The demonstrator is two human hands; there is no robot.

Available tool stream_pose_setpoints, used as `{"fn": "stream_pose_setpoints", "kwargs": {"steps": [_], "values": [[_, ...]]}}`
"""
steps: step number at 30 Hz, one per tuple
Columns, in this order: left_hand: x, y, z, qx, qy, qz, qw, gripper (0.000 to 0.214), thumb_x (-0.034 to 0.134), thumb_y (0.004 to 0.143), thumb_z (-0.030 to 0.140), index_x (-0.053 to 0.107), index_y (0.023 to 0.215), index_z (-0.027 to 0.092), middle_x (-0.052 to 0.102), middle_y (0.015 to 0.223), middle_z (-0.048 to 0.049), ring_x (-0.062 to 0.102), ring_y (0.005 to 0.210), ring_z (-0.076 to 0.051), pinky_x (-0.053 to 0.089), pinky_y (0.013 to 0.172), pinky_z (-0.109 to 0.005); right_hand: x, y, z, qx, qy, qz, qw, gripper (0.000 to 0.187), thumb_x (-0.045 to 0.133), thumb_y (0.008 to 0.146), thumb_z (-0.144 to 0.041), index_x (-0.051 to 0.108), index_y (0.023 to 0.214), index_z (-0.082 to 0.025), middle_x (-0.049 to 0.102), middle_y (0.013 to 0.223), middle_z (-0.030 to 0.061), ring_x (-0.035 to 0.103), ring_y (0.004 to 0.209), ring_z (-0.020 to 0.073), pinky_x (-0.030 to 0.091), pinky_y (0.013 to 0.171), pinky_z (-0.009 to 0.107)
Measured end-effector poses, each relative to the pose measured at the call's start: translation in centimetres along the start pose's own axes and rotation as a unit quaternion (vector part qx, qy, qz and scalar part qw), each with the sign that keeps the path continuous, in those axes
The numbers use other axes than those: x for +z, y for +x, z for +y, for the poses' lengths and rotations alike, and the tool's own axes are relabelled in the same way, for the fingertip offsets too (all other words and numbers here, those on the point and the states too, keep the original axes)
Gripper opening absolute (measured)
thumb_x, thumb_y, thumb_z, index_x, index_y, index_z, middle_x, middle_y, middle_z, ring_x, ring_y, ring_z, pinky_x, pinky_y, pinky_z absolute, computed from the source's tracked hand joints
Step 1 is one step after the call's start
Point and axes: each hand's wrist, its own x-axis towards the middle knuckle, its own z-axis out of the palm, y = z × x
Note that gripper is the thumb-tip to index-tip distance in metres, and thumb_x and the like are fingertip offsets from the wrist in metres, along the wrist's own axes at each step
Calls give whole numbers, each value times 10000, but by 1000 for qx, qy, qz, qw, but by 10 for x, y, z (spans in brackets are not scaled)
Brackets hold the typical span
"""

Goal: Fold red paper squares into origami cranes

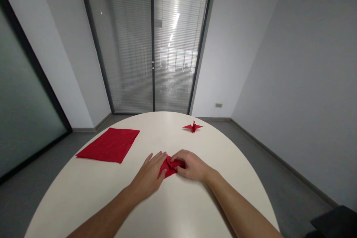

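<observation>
A small piece of folded red paper (169,170) lies on the white table between my hands. My left hand (150,173) rests over its left side, fingers stretched out and the thumb near the lower edge. With fingers curled, my right hand (191,165) pinches a raised flap at the paper's right side. Parts of the paper are hidden under both hands. Farther back to the right stands a folded red paper crane (193,127) with its wings spread.
On the left of the round white table (167,212) lies a flat stack of red paper sheets (111,145). The table's curved edge runs around the far side. Beyond it are a glass door with blinds (134,63) and a wall socket (218,105). A dark object (336,223) sits at the lower right.
</observation>
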Motion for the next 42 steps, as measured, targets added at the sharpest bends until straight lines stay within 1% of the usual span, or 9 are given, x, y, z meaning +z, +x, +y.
{"fn": "stream_pose_setpoints", "kwargs": {"steps": [4, 9, 13, 17, 20, 29, 33, 38, 42], "values": [[-1, 0, 1, 8, -1, -7, 1000, 451, 399, 974, 224, 479, 1418, 212, 519, 1485, -75, 429, 1403, -215, 255, 1201, -483, -3, 1, -11, -37, -41, -26, 998, 361, 655, 805, -269, 690, 1161, -220, 726, 1084, 66, 634, 1018, 241, 455, 958, 353], [2, -1, -2, 3, 10, -11, 1000, 464, 376, 994, 271, 449, 1450, 229, 479, 1518, -71, 386, 1431, -222, 232, 1201, -497, 7, 2, -22, -30, -53, -14, 998, 429, 543, 945, -362, 591, 1339, -198, 650, 1307, 109, 588, 1176, 261, 417, 1045, 394], [1, -2, -3, -17, 34, -29, 999, 518, 363, 976, 237, 404, 1492, 222, 420, 1556, -68, 317, 1469, -237, 188, 1212, -511, 25, 0, -26, 5, -73, -28, 997, 632, 446, 991, -487, 391, 1511, -131, 388, 1549, 179, 387, 1416, 314, 276, 1175, 488], [0, -3, -2, -33, 56, -42, 997, 529, 307, 989, 234, 373, 1515, 230, 381, 1578, -61, 258, 1492, -254, 165, 1212, -542, 36, -1, -29, 53, -65, -76, 994, 710, 336, 1012, -541, 224, 1573, -120, 216, 1615, 157, 181, 1507, 295, 130, 1229, 503], [1, -4, -2, -38, 74, -56, 995, 544, 295, 991, 245, 340, 1532, 217, 327, 1602, -66, 214, 1505, -276, 148, 1209, -568, 36, 0, -30, 70, -66, -107, 990, 758, 303, 1005, -581, 162, 1582, -109, 146, 1630, 142, 97, 1521, 283, 82, 1239, 484], [-11, -3, -4, -47, 73, -73, 994, 605, 430, 941, 331, 345, 1531, 231, 331, 1604, -38, 225, 1497, -310, 115, 1220, -556, 34, 0, -27, 76, -53, -108, 990, 838, 309, 959, -694, 174, 1583, -150, 157, 1631, 118, 99, 1520, 301, 75, 1237, 498], [-15, -3, -5, -39, 71, -80, 994, 612, 413, 944, 350, 332, 1537, 221, 307, 1613, -29, 210, 1502, -309, 107, 1222, -554, 34, 0, -27, 78, -59, -111, 989, 866, 280, 949, -722, 150, 1584, -148, 140, 1635, 112, 89, 1522, 290, 65, 1240, 480], [-12, -1, -8, -42, 85, -81, 992, 610, 371, 956, 349, 311, 1547, 211, 286, 1621, -17, 188, 1508, -301, 82, 1226, -555, 31, 3, -28, 86, -75, -118, 986, 878, 219, 950, -734, 142, 1584, -131, 127, 1639, 117, 85, 1524, 277, 56, 1242, 466], [-10, -2, -9, -40, 93, -81, 992, 638, 395, 938, 340, 293, 1554, 211, 281, 1624, -9, 186, 1507, -306, 80, 1227, -556, 30, 3, -30, 97, -80, -125, 984, 890, 189, 946, -741, 126, 1584, -125, 120, 1641, 113, 73, 1527, 265, 45, 1243, 453]]}}
